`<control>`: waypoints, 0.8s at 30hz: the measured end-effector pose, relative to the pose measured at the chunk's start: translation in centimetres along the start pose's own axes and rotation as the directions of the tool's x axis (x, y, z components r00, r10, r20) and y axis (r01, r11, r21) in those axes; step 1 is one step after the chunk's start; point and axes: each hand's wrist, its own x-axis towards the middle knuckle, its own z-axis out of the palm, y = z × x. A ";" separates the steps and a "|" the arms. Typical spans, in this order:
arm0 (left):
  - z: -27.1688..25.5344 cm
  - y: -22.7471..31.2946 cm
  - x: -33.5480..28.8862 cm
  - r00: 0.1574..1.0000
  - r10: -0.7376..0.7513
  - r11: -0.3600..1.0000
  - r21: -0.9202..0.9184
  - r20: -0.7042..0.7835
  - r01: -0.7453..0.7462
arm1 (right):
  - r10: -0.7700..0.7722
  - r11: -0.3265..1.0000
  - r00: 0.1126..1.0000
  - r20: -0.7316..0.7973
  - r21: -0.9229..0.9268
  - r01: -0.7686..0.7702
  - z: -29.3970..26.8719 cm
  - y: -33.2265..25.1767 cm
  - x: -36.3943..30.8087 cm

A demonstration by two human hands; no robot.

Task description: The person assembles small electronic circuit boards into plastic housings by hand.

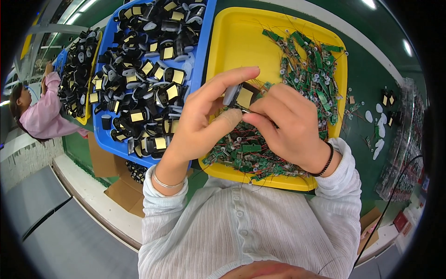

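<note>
Between my hands, above the yellow tray [231, 32], is a small black plastic housing [244, 97] with a yellow square pad on its face. My left hand [204, 114] grips it from the left, thumb below and index finger stretched past its top. The thumb seems to have a tan wrap round it. My right hand [290, 123] is closed in a pinch at the housing's right edge; what its fingertips hold is mostly hidden. Green circuit boards [316, 69] with thin wires are heaped in the yellow tray, at the right and under my hands.
At the left, a blue tray [200, 51] holds many similar black housings. Loose white oval pieces [382, 125] and a clear plastic-wrapped stack of boards [404, 144] lie on the green table at the right. A person in pink [39, 111] works far left. Cardboard boxes [104, 160] stand below.
</note>
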 end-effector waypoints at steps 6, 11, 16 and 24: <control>-0.9 0.2 -0.2 0.999 0.051 0.932 0.358 0.015 -0.053 | 0.236 0.904 0.961 0.144 0.330 -0.272 -0.5 -0.1 0.2; -1.6 0.3 -0.5 0.996 0.016 0.884 0.464 0.086 -0.055 | 0.432 0.623 0.858 0.279 0.595 -0.507 -0.1 0.4 -0.1; -0.9 0.3 -0.5 0.999 -0.002 0.954 0.299 0.032 -0.007 | 0.393 0.731 0.890 0.233 0.507 -0.456 -0.4 0.1 0.3; -0.2 0.7 -0.4 0.997 0.019 0.912 0.410 -0.077 0.015 | 0.347 0.834 0.921 0.179 0.391 -0.390 -1.6 -0.9 0.7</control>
